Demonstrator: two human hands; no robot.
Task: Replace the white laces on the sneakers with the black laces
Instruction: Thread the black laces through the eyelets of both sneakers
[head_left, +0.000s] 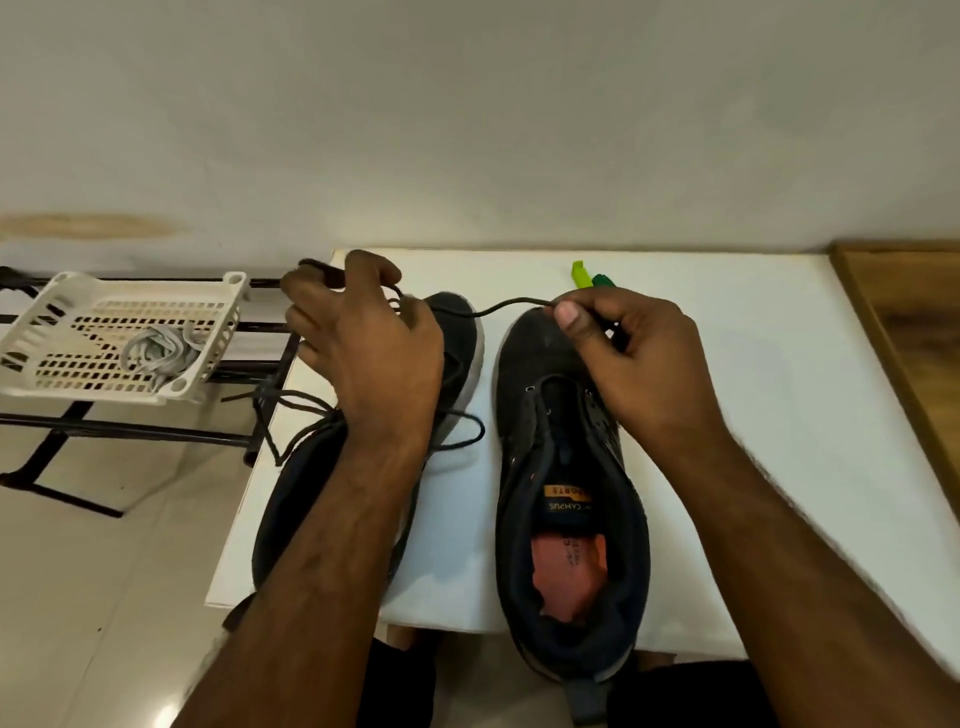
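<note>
While both sneakers lie on bench (727, 415), I see black lace (511, 304) stretched between hands: left hand (363, 338) grips bunched end over left sneaker (457, 332), right hand (623, 353) pinches other end above right sneaker (571, 519). White laces (156, 351) in basket (47, 317).

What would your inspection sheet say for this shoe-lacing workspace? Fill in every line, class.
Surface: white table.
Job's things: left sneaker with black lace; right sneaker unlaced; black lace stretched between the hands; white laces in basket.
Clutter: green clips.
Hands: left hand and right hand both grip the lace.
Cables: nothing seen.
Surroundings: black rack, tiled floor, wall.
</note>
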